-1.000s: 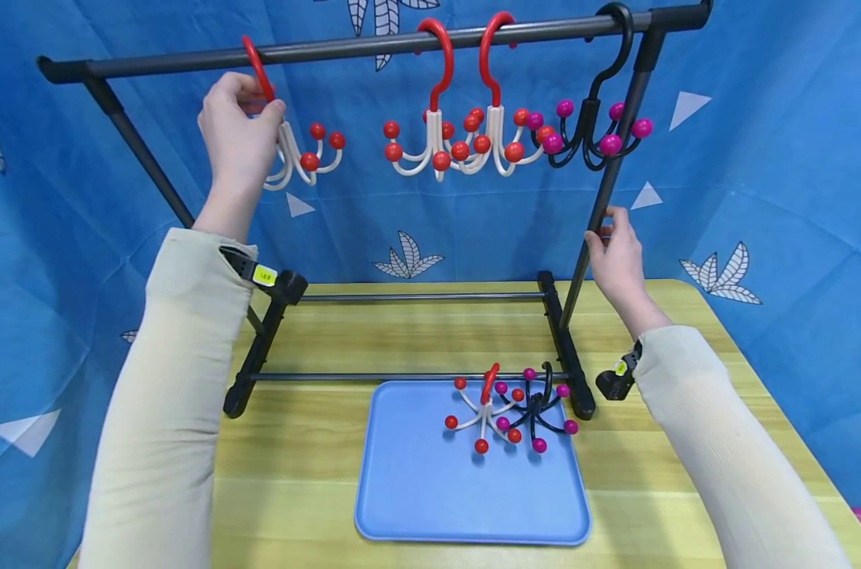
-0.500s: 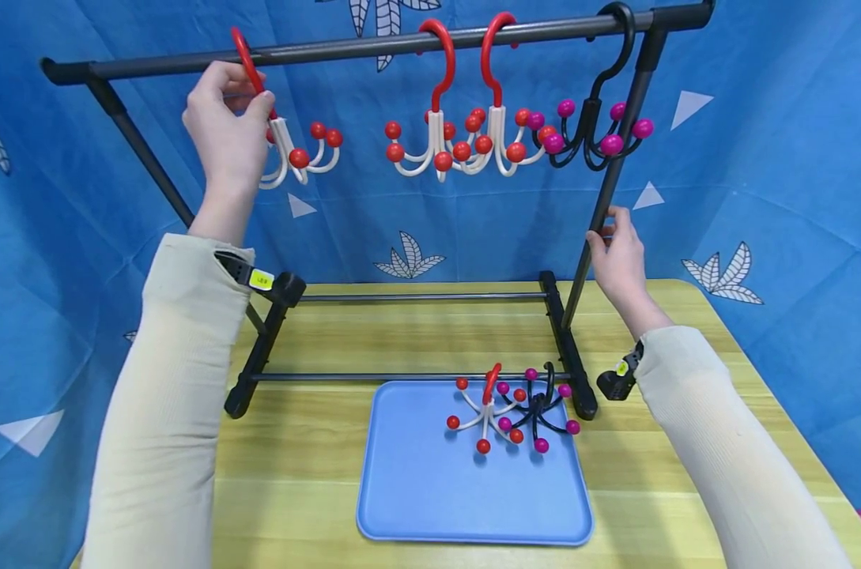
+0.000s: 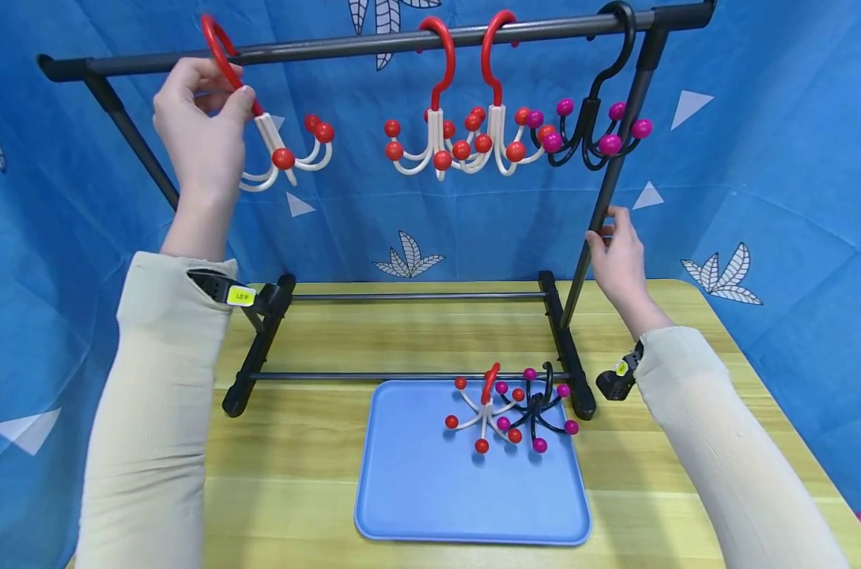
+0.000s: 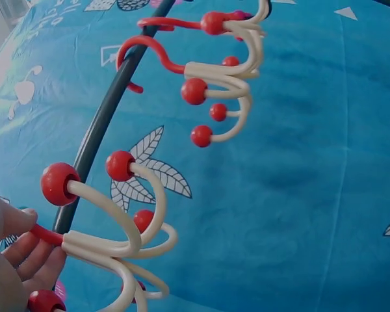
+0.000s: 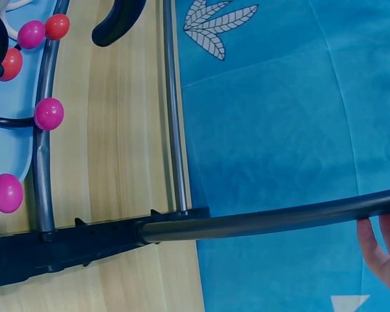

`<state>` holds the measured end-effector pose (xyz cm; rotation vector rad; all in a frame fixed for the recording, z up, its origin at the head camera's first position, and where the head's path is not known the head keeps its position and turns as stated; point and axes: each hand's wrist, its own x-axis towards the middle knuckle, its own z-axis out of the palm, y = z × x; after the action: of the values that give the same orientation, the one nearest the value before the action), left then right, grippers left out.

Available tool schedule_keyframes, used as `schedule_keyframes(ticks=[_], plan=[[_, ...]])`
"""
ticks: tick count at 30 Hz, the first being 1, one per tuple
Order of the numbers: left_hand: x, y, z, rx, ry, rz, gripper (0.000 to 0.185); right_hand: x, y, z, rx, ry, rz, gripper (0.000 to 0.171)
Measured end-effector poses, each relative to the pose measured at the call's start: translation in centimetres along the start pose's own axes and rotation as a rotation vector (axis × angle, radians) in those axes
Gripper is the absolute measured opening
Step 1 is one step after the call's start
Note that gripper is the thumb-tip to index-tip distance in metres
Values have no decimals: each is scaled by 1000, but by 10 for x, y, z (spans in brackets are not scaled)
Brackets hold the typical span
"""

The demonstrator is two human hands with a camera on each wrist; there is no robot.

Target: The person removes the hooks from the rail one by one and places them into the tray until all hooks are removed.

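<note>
My left hand (image 3: 201, 146) pinches the red hook of a white-armed octopus hanger (image 3: 266, 134) with red balls on its arm ends. Its hook overlaps the left part of the rack's top rail (image 3: 316, 50), and the hanger tilts. The left wrist view shows the thumb and fingers around the red hook (image 4: 47, 234), close against the rail. Lower on the right, my right hand (image 3: 618, 261) grips the clothes rack's dark right upright (image 3: 601, 205); in the right wrist view its fingertips (image 5: 370, 244) lie against that tube (image 5: 279, 220).
Two more red-hooked hangers (image 3: 436, 118) (image 3: 496, 118) hang mid-rail, and a black hanger (image 3: 588, 118) with magenta balls hangs at the right. A blue tray (image 3: 430, 506) on the wooden table (image 3: 295, 474) bears a red-and-white hanger (image 3: 485, 411) and a black one (image 3: 537, 403).
My left hand has moved left along the rail with the hanger, which tilts more, its hook top now further left and higher. The right hand keeps its place on the upright.
</note>
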<state>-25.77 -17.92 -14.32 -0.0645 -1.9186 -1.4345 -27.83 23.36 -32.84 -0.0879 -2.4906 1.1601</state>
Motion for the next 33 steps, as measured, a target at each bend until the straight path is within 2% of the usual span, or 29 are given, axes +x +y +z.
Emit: schedule_keyframes(ticks=[8,15,18,27,33], plan=[[-25,-17,-5,56,-36,41,23,0,1,0,0,-5,-6,42],[-51,-37,-3,216,-131,94,26,0,2,0,4,-4,-4,42],[-60,-42,-1,251,-172,123,26,1,2,0,5,-2,-7,42],[-95,-57,0,245,-313,184,19,1,2,1,7,-8,0,41],[-115,-68,2,205,-389,145,18,1,2,0,7,-3,0,41]])
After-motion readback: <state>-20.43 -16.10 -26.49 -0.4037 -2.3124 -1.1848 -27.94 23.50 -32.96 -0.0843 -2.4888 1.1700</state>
